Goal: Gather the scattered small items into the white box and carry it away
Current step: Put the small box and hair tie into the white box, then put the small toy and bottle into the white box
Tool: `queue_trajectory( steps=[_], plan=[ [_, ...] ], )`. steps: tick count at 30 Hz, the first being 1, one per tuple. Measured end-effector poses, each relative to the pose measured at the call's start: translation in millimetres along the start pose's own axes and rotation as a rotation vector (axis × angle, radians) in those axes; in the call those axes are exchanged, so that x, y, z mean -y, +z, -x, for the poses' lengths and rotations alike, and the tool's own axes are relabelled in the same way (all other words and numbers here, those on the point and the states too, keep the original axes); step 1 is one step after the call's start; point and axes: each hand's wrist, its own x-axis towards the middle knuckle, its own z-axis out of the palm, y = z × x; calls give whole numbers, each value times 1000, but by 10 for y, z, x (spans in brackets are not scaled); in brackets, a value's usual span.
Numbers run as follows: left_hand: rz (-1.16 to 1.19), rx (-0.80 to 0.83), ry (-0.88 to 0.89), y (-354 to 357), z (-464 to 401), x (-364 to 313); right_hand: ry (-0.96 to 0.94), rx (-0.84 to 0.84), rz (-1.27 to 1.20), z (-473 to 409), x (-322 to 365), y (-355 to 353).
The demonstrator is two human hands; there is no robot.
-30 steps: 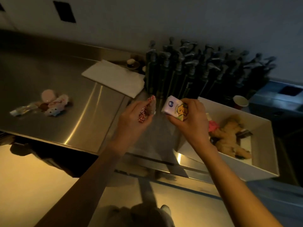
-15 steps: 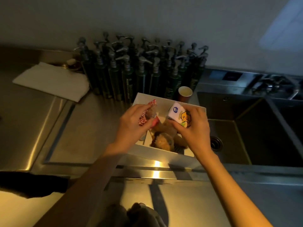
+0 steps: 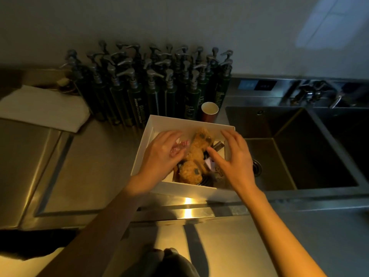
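The white box stands on the steel counter beside the sink. A brown plush toy lies inside it among other small things. My left hand hovers over the box's left half with loosened fingers. A red-and-white striped item and a pinkish wrapper sit blurred at its fingertips. My right hand is spread flat over the right half. The small white pack lies in the box just under its thumb.
Several dark pump bottles stand in rows behind the box, with a paper cup next to them. A deep steel sink opens right of the box. A folded white cloth lies at the left.
Both hands have dropped down into the box and opened. The white pack has left my right hand and the striped item has slipped to my left fingertips.
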Motion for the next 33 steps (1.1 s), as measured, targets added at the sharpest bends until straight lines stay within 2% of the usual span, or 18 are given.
queue_trajectory(
  steps=[7,14,19,23,33],
  plan=[
    [-215,18,-17,-188,-91,143,-29,50,38,-127,174,69],
    [-404,-30,-198,-644,-55,346,-162,210,48,-425,556,367],
    [-486,-162,-298,-1007,149,453,-292,248,101,-565,987,690],
    [-562,-223,-365,-1310,458,563,-400,215,87,-570,1397,961],
    [-622,-429,-455,-2244,1353,883,-630,266,57,-270,2360,1756]
  ],
)
